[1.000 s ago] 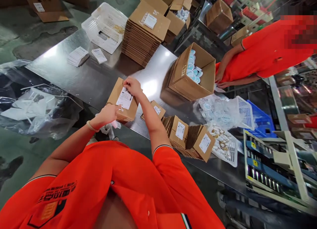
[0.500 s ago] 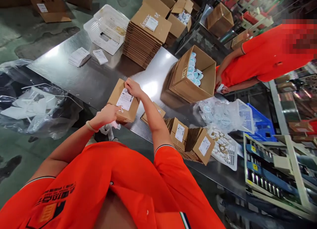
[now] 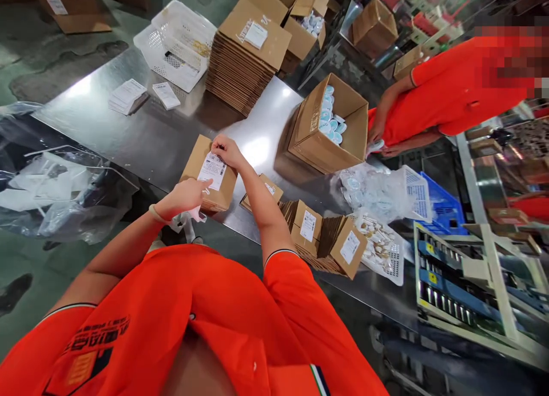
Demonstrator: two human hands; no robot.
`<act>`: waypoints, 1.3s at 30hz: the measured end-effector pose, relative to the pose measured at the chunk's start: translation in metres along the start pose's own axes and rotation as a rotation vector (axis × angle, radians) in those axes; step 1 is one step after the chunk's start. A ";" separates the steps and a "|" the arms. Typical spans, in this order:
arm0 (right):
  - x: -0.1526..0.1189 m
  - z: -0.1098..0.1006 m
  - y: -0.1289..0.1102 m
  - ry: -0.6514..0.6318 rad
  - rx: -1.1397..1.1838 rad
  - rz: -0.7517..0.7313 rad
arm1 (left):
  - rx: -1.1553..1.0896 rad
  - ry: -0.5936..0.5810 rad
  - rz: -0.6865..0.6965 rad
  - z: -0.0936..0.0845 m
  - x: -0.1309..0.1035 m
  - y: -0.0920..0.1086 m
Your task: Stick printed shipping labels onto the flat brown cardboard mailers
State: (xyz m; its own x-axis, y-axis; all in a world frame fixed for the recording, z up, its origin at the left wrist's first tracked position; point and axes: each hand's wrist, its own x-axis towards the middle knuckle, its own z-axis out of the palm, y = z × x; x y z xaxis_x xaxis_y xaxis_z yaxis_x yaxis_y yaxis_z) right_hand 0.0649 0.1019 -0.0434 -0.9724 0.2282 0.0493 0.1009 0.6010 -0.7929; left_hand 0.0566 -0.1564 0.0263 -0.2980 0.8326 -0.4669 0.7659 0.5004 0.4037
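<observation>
A folded brown cardboard box lies on the metal table before me, bearing a white printed label. My left hand rests at the box's near left side, its index finger stretched out onto the label's lower part; its other fingers are partly hidden. At the label's upper edge, my right hand has its fingers curled and pinched against the paper. Just below my left hand, whitish-pink crumpled material shows at the table edge; whether I touch it I cannot tell.
Flat cartons are stacked at the back, beside a white basket and label stacks. An open carton holds round pieces. Labelled folded boxes stand right. A co-worker stands opposite; a waste bag is left.
The view has shifted slightly, moving the surroundings left. My hands stay on the labelled box, the right one now more curled at the label's top. The co-worker's hands have moved a little.
</observation>
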 end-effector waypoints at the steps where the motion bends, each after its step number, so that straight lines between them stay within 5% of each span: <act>1: -0.001 0.000 -0.001 -0.014 0.004 -0.012 | 0.015 0.003 0.001 0.000 0.002 0.000; 14: -0.024 -0.024 -0.006 -0.043 0.143 -0.087 | 0.093 -0.023 0.042 -0.005 0.008 -0.001; 23: 0.011 0.009 0.005 -0.006 -0.197 0.036 | 0.132 0.001 0.053 0.001 0.007 0.000; 28: 0.010 0.020 0.006 0.014 -0.278 0.085 | 0.122 0.003 0.041 0.006 0.011 -0.002; 35: -0.004 0.007 -0.019 0.454 -0.297 0.189 | 0.010 0.117 -0.136 0.006 -0.006 -0.003; 39: -0.034 0.034 -0.041 0.285 -0.327 0.090 | 0.060 0.111 -0.150 0.002 -0.008 -0.006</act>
State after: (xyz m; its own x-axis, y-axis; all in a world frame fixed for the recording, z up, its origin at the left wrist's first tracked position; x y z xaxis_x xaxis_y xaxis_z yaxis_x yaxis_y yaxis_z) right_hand 0.0870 0.0429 -0.0335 -0.8643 0.4655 0.1906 0.2886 0.7691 -0.5702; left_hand 0.0555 -0.1668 0.0264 -0.4695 0.7728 -0.4271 0.7402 0.6082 0.2867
